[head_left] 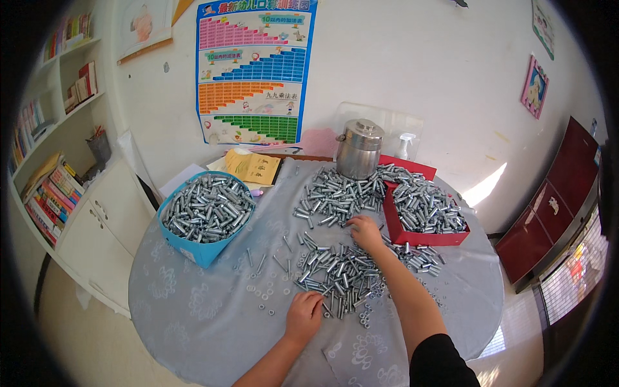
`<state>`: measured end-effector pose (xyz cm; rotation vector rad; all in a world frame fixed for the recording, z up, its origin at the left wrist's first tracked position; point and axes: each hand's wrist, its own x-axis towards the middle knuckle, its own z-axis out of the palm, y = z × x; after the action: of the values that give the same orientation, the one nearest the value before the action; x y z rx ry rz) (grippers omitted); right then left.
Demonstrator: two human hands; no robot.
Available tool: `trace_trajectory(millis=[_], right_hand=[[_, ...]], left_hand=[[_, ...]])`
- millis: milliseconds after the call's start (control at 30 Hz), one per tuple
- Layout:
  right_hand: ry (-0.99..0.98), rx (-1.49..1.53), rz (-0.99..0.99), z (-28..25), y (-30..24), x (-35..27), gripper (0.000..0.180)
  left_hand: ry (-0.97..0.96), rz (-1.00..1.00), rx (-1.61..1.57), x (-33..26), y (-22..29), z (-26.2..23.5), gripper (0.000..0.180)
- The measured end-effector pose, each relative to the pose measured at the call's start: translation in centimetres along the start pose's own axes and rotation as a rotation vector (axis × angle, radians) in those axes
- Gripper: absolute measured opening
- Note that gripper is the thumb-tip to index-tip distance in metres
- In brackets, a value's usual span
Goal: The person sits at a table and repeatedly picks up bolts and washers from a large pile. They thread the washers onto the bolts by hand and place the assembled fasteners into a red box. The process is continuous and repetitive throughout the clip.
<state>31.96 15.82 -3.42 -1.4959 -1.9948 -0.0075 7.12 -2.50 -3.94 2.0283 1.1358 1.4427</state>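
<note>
One oval table [474, 303] under a grey cloth [193, 277] stands before you, metal bolts [345, 267] spread across it in a near heap [335, 261] and a far heap [332, 197]. At left sits a blue bin [191, 248] full of bolts; at right, a filled red box [432, 238]; at the back of the far heap, a silver pot [360, 151]. Your right hand [366, 233], fingers bent, meets the far heap's near edge. Your left hand [304, 317], fingers curled nearly closed, is at the near heap's front left edge; whether either hand grips a bolt cannot be told. Small rings [271, 313] lie left of the near heap.
</note>
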Motion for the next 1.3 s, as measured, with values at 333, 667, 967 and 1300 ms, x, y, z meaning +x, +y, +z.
trace_trajectory(millis=[333,667,967,1300], right_hand=[[-0.143,0.145,0.157,0.7,-2.3,0.2,0.021],[-0.203,-0.216,-0.046,-1.1,-2.3,-3.5,0.025],[-0.097,-0.02,-0.076,-2.1,-4.5,-5.3,0.024],[-0.117,0.066,-0.112,-4.1,-6.6,-9.2,0.029]], left_hand=[[0.005,-0.003,0.01,0.0,0.0,0.0,0.009],[-0.004,-0.036,0.003,0.0,0.5,-0.1,0.009],[-0.003,-0.011,0.028,0.0,0.6,-0.2,0.01],[0.061,0.033,0.059,-0.2,0.6,-0.2,0.009]])
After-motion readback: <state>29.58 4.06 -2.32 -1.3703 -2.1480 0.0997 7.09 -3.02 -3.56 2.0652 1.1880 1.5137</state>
